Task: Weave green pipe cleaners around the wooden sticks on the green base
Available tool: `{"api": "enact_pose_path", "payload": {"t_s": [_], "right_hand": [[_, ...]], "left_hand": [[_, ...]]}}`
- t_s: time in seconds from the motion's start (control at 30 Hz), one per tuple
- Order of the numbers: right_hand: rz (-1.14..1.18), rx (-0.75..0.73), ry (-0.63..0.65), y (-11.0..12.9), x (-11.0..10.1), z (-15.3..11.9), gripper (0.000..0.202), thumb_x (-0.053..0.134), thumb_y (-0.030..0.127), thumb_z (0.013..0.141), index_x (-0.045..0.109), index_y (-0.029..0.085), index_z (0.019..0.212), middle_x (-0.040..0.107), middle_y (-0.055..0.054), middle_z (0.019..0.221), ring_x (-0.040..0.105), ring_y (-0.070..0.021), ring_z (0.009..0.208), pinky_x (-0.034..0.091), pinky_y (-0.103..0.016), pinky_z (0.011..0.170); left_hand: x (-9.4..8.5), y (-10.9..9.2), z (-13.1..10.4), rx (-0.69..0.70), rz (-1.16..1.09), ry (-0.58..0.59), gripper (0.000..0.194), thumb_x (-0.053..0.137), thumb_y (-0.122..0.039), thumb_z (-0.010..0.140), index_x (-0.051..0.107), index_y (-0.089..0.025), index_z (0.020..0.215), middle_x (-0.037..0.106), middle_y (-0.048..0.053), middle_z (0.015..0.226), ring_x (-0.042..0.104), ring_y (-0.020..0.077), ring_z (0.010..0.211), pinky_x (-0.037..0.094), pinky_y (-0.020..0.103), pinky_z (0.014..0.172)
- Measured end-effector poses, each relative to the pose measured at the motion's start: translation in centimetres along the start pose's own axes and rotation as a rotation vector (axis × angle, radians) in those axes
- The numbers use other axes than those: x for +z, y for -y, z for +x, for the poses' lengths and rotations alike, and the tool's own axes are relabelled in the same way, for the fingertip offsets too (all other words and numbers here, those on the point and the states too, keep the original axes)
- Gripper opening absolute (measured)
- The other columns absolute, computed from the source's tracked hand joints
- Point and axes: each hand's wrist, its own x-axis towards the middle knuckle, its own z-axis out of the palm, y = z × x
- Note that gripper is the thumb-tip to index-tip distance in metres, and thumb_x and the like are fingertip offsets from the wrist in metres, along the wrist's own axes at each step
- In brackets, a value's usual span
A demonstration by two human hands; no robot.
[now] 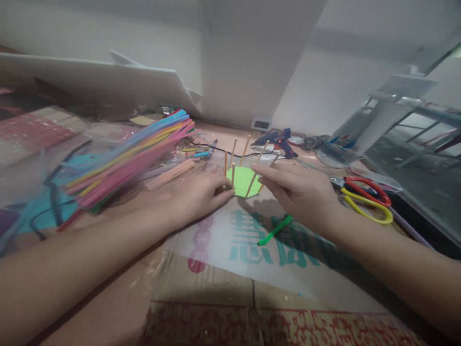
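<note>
A bright green flat base (243,179) lies in the middle, with several thin wooden sticks (245,150) standing up around its rim. At its left edge, my left hand (206,193) has thumb and fingertips closed on the base beside a front stick. My right hand (306,192) comes in from the other side, its index finger and thumb pinched about a leaning stick (251,183) at the right front of the rim. Nearer to me, below the right hand, is a short bent green pipe cleaner (274,230).
A bundle of coloured pipe cleaners (140,156) lies on the left. A blue glue gun (277,142) with a lit red light stands behind the base. Red-and-yellow-handled scissors (367,199) and a clear container (338,149) are on the right. White boards (144,86) lean behind.
</note>
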Motion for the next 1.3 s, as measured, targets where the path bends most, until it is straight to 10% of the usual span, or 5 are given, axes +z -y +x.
{"api": "enact_pose_path", "payload": {"t_s": [0.4, 0.57, 0.9, 1.17, 1.3], "right_hand": [[0.063, 0.11, -0.028, 0.4, -0.9, -0.5, 0.03, 0.046, 0.025, 0.1, 0.064, 0.022, 0.124, 0.068, 0.0, 0.071, 0.059, -0.0142, 0.06, 0.044, -0.027, 0.058], [0.191, 0.325, -0.028, -0.1, -1.7, -2.1, 0.016, 0.059, 0.035, 0.094, 0.068, 0.023, 0.088, 0.071, -0.003, 0.074, 0.062, -0.0154, 0.06, 0.047, -0.028, 0.058], [0.436, 0.485, 0.28, -2.1, 0.5, -5.4, 0.033, 0.044, 0.038, 0.1, 0.068, 0.022, 0.084, 0.074, -0.003, 0.078, 0.069, -0.0167, 0.07, 0.051, -0.027, 0.063], [0.326, 0.684, 0.167, -5.6, -1.9, -0.8, 0.016, 0.064, 0.03, 0.084, 0.066, 0.022, 0.071, 0.071, -0.001, 0.066, 0.065, -0.017, 0.059, 0.047, -0.027, 0.055], [0.552, 0.766, 0.398, -8.7, -0.1, 2.8, 0.03, 0.057, 0.038, 0.091, 0.065, 0.02, 0.068, 0.072, -0.004, 0.067, 0.063, -0.0151, 0.054, 0.052, -0.029, 0.056]], "left_hand": [[-0.8, 0.0, -0.4, 0.001, -0.032, -0.031, 0.025, 0.054, -0.024, 0.085, 0.073, -0.023, 0.101, 0.075, 0.002, 0.088, 0.064, 0.0174, 0.073, 0.043, 0.028, 0.066], [-2.2, 1.5, 0.8, -0.184, -0.078, -0.165, 0.024, 0.051, -0.024, 0.086, 0.073, -0.019, 0.095, 0.075, 0.004, 0.096, 0.066, 0.0214, 0.088, 0.048, 0.032, 0.08], [-0.9, 4.2, 6.2, -0.153, -0.543, 0.072, 0.023, 0.066, -0.035, 0.078, 0.073, -0.017, 0.092, 0.074, 0.004, 0.087, 0.067, 0.0196, 0.082, 0.053, 0.031, 0.074], [0.6, 5.1, 6.1, -0.173, -0.512, 0.023, 0.03, 0.067, -0.043, 0.079, 0.074, -0.017, 0.091, 0.075, 0.005, 0.093, 0.068, 0.0209, 0.086, 0.053, 0.032, 0.08], [1.0, 4.9, 5.8, -0.155, -0.489, 0.004, 0.027, 0.066, -0.042, 0.081, 0.075, -0.019, 0.094, 0.074, 0.004, 0.096, 0.067, 0.0199, 0.087, 0.053, 0.031, 0.082]]}}
